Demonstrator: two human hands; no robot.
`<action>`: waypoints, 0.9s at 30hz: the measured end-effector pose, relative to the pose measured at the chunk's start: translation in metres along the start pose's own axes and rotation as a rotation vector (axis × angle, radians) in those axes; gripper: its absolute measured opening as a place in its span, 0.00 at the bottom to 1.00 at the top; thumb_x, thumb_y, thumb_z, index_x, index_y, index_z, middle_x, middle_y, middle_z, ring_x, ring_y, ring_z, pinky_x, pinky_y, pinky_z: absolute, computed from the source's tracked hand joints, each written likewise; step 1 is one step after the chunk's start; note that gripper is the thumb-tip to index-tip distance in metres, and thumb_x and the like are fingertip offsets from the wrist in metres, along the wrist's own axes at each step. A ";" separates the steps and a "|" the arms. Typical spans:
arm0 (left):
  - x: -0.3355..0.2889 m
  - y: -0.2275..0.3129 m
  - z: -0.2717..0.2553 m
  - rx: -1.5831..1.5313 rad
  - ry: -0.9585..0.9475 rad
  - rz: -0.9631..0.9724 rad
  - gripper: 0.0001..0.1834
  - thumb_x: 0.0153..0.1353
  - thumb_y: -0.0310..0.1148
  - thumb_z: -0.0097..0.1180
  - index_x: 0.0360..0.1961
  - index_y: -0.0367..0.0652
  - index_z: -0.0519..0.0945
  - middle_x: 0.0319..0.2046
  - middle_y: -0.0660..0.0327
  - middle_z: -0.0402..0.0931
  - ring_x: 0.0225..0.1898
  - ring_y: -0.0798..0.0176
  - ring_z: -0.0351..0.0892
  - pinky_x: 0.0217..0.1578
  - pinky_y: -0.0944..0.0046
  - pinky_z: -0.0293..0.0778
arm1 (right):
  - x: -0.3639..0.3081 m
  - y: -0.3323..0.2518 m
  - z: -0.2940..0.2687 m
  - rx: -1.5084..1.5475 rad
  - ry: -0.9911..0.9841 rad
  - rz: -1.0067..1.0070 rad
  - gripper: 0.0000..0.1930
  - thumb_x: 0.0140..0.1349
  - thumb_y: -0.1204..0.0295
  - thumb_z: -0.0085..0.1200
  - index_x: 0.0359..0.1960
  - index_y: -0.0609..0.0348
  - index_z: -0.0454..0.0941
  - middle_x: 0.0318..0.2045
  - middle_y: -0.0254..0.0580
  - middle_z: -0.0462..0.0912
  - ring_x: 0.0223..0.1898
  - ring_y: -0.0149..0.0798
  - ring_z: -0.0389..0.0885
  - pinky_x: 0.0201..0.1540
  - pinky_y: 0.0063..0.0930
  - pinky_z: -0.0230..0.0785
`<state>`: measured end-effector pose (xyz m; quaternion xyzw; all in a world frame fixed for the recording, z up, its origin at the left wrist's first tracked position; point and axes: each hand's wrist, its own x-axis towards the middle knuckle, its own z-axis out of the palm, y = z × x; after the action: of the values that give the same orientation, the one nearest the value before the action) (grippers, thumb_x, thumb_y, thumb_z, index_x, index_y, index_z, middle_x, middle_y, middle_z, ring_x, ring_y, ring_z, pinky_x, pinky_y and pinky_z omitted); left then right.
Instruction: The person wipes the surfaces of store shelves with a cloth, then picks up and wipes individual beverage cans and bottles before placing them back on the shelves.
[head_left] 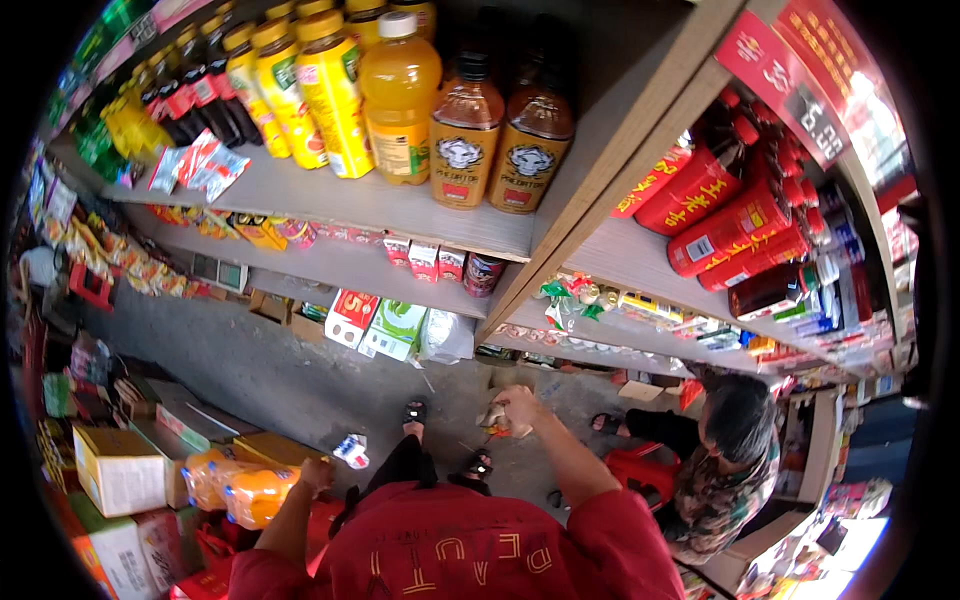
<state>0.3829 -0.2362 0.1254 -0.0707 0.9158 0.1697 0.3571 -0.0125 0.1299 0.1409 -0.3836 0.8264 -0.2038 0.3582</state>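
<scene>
My left hand [318,474] is low at the left, its fingers curled, beside orange drink bottles [258,497] lying on their sides. What it holds, if anything, is too small to name. My right hand [517,405] is closed in front of me, above the floor. A small tan, crumpled-looking thing with a bit of orange [494,420] shows at its fingertips; its kind is unclear, and I cannot tell whether it is in the fingers or lies beyond them.
A wooden shelf [330,205] ahead carries drink bottles. Red bottles [730,235] fill the right-hand shelf. Paper packs [372,322] stand below. Cartons [118,470] are stacked at left. A person [725,470] sits by a red stool [640,468] at right. White litter [352,450] lies on the floor.
</scene>
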 end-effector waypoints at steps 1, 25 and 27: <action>0.006 0.012 -0.001 -0.299 0.015 -0.090 0.11 0.53 0.39 0.53 0.23 0.43 0.78 0.21 0.61 0.77 0.21 0.68 0.78 0.19 0.68 0.71 | -0.011 0.007 0.002 0.275 0.107 -0.048 0.17 0.48 0.75 0.48 0.43 0.56 0.79 0.36 0.47 0.80 0.42 0.49 0.77 0.48 0.40 0.68; 0.060 0.335 -0.103 -1.082 0.390 0.314 0.28 0.45 0.39 0.63 0.46 0.36 0.73 0.35 0.53 0.77 0.36 0.58 0.77 0.36 0.63 0.74 | -0.135 -0.107 -0.047 0.497 0.005 -0.123 0.20 0.54 0.81 0.52 0.51 0.65 0.70 0.42 0.42 0.79 0.42 0.30 0.76 0.47 0.23 0.67; 0.058 0.337 -0.099 -1.485 0.192 0.233 0.20 0.46 0.29 0.63 0.42 0.37 0.74 0.28 0.65 0.77 0.27 0.70 0.76 0.28 0.67 0.74 | -0.134 -0.108 -0.046 0.662 0.036 -0.112 0.23 0.55 0.81 0.52 0.55 0.67 0.66 0.46 0.44 0.76 0.46 0.32 0.74 0.50 0.24 0.65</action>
<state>0.1932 0.0419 0.2423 -0.2099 0.5895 0.7716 0.1143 0.0661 0.1698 0.2954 -0.2875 0.6994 -0.4872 0.4368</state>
